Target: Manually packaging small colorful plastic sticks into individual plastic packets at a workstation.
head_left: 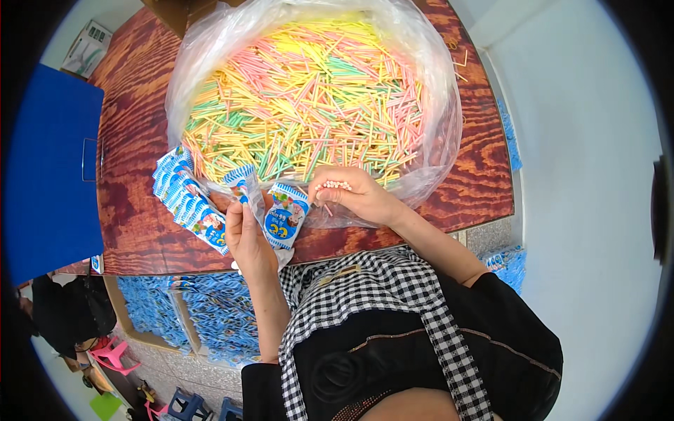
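Observation:
My left hand [247, 237] holds a small blue and white printed packet [286, 215] upright at the table's near edge, with another packet [240, 179] behind its fingers. My right hand [358, 196] pinches a small bundle of thin sticks [334, 185], their pale ends pointing left toward the packet. Just beyond both hands lies a big clear plastic bag [435, 140] piled with pink, yellow and green thin sticks [309, 91]. A fanned row of the same blue packets [184, 198] lies left of my left hand.
A dark red wood-grain table [133, 140] bears everything. A blue board [49, 175] stands at its left. Heaps of blue packets fill boxes on the floor below [210, 316] and at the right [509, 263]. Pink and blue plastic stools [112, 354] stand lower left.

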Tool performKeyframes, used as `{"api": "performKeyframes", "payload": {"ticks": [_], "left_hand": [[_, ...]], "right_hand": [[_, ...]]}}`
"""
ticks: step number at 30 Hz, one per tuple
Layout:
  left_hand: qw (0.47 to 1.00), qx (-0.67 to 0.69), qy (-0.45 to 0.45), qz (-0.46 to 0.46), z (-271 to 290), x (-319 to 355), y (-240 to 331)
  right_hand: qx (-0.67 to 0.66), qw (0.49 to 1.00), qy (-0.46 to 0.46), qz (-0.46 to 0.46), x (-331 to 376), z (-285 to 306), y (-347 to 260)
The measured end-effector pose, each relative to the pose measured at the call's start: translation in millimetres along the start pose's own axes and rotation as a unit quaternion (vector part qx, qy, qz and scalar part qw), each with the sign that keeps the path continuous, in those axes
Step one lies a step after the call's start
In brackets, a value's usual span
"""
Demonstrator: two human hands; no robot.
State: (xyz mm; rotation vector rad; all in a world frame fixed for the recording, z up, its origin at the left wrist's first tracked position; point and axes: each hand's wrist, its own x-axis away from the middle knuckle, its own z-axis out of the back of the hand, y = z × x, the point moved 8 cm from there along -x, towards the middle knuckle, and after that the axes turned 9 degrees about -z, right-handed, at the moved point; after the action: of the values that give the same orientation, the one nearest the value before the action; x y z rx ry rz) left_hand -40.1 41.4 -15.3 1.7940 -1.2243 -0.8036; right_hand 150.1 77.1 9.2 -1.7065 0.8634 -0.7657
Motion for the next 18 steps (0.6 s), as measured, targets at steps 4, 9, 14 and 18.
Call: {"api": "performKeyframes", "payload": {"ticks": [4, 9, 14, 18], "left_hand": [[1.0, -0.006, 0.012, -0.002, 2.9, -0.7, -2.1], [1.0, -0.009, 0.022, 0.004, 5.7, 0.6, -3.0], [1.0, -0.009, 0.013, 0.011, 4.0, 0.8, -5.6], [1.0, -0.021, 0.011, 0.006, 5.0, 0.4, -4.6]], "right_hand": [[0.01, 1.0, -0.001, 0.003, -0.5, 0.3, 1.6], [0.011, 1.0, -0.01, 0.015, -0.6, -3.0, -3.8], [0.036, 0.999, -0.009, 0.014, -0.3, -1.5, -3.7], [0.02, 1.0, -0.013, -0.012, 0.5, -1.0, 0.9]]}}
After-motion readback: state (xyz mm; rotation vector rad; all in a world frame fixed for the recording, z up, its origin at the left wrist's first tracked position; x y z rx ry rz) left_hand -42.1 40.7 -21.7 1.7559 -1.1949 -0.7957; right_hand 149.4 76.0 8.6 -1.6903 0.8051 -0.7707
